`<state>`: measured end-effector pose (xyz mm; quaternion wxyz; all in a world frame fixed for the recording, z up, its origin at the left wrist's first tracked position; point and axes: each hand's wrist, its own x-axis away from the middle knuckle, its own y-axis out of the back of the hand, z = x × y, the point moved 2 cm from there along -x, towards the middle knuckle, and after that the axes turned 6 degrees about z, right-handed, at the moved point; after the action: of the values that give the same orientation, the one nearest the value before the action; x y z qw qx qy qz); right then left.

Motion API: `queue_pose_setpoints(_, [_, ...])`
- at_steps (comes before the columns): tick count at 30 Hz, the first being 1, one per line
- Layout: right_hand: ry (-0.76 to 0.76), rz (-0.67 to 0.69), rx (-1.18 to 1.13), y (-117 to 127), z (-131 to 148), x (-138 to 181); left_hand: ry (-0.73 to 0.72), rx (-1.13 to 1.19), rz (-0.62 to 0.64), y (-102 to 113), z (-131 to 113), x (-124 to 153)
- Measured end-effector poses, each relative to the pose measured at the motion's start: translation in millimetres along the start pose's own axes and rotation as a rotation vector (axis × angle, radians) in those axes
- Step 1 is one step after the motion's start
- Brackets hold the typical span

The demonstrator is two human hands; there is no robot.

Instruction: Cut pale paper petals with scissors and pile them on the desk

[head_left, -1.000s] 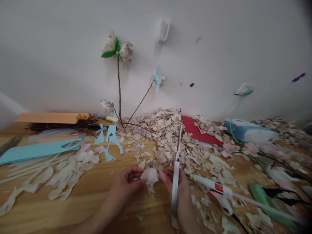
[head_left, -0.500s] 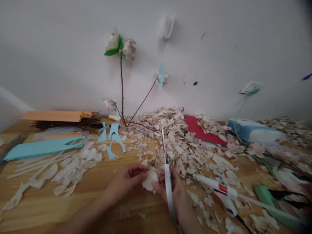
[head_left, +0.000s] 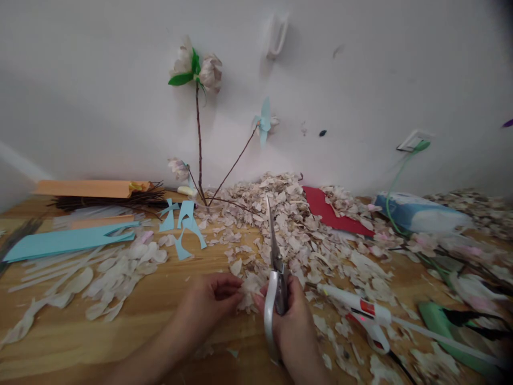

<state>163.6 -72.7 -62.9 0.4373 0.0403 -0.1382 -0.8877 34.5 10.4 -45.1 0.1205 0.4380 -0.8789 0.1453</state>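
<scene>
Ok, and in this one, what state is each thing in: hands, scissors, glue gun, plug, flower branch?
left hand: shut, pinching the paper petal.
right hand: shut on the scissors, fingertips at the paper petal.
scissors: blades together, tips pointing toward the wall.
glue gun: lying on its side on the table, red light seemingly lit.
green plug: seated in the wall socket.
flower branch: upright against the wall.

This is a craft corner, most likely in a home. I sit at a wooden counter (head_left: 160,321) pushed against a plain white wall (head_left: 100,80) with a socket (head_left: 412,140). Cut paper petals (head_left: 296,224) lie heaped across it, among blue paper (head_left: 60,243), red paper (head_left: 324,211), a bundle of twigs (head_left: 108,202), a glue gun (head_left: 356,307), scissors (head_left: 276,262) and finished paper flowers (head_left: 196,67) on a stem.
</scene>
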Motion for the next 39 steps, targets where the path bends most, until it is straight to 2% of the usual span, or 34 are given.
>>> queue_pose_setpoints(4, [-0.041,0.101,-0.074,-2.7,-2.9,1.5,0.014,0.044,-0.034,0.3,-0.9,0.9])
queue_pose_setpoints(8, [-0.050,0.140,-0.119,-4.1,-5.3,-1.7,0.012,0.026,-0.035,1.3,-1.6,1.3])
queue_pose_setpoints(13, [-0.152,0.074,-0.228,-4.5,1.1,-3.5,-0.001,-0.033,-0.019,1.4,-2.0,0.5])
queue_pose_setpoints(16, [-0.224,0.030,-0.245,-4.3,8.6,-2.3,-0.074,-0.078,0.018,0.8,-3.3,1.0])
queue_pose_setpoints(20, [-0.200,0.061,-0.239,-6.6,10.6,-2.1,-0.114,-0.079,0.091,-0.5,-3.1,1.9])
queue_pose_setpoints(24, [-0.166,0.087,-0.212,-7.6,4.7,-0.4,-0.109,-0.063,0.015,-1.2,-2.1,1.7])
queue_pose_setpoints(29, [-0.085,0.107,-0.022,-3.4,5.2,2.4,-0.096,-0.049,-0.067,-2.3,-3.3,0.3])
queue_pose_setpoints(39, [-0.078,0.090,-0.002,-4.8,2.4,1.1,-0.113,-0.007,-0.084,-0.5,2.9,-2.8])
